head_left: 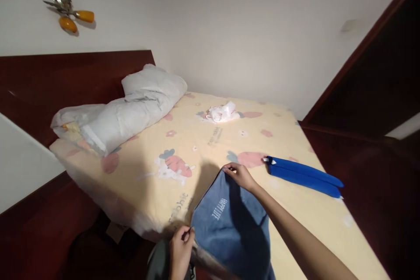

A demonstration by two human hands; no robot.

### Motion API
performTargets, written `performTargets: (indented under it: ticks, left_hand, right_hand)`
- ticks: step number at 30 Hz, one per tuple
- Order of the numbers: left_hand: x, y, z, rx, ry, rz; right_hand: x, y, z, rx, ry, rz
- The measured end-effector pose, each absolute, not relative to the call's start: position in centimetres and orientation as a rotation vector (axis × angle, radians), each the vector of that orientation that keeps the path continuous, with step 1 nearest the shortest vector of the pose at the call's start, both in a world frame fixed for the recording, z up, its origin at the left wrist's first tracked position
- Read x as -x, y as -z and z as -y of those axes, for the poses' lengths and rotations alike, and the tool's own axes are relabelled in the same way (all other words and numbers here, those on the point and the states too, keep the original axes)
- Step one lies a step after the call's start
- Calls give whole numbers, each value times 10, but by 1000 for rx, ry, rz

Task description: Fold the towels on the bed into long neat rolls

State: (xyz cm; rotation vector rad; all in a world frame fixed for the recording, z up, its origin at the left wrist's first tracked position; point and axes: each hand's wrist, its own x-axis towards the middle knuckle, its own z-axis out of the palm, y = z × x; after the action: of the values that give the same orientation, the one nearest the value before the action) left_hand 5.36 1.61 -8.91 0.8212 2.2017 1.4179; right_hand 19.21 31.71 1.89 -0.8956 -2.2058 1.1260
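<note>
A blue-grey cloth (210, 240) with the white words "HAPPY LIFE" is stretched between my hands over the near edge of the bed. My right hand (241, 176) pinches its far corner. At the near left, my left hand (182, 245) grips another corner between thumb and fingers. The cloth's lower part drops out of view at the bottom, and a dark shadow of my arm falls across it. To the right of my right hand lies a folded bright blue cloth (303, 177) with small white tags, apart from both hands.
The bed (203, 148) has a yellow sheet with carrot and rabbit prints. A bundled white quilt (131, 113) lies by the dark headboard (65, 78). A crumpled white plastic bag (221, 112) rests near the wall. An orange-handled ornament (67, 13) hangs above.
</note>
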Motion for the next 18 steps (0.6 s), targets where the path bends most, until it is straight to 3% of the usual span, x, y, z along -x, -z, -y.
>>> performTargets:
  ticks: [10,14,18]
  left_hand:
    - [-48,-84,-18,-1199,-2085,-1945]
    - [-52,-147,-6,-1494,-2117,-1955]
    - [-70,-187,-3,-1429,-2237,-1750]
  right_hand:
    - [-389,-185,-199,890,-920,1685]
    - [-432,-217,-148,893,-704,1559]
    - [-456,-229,-116,931,-474,1504]
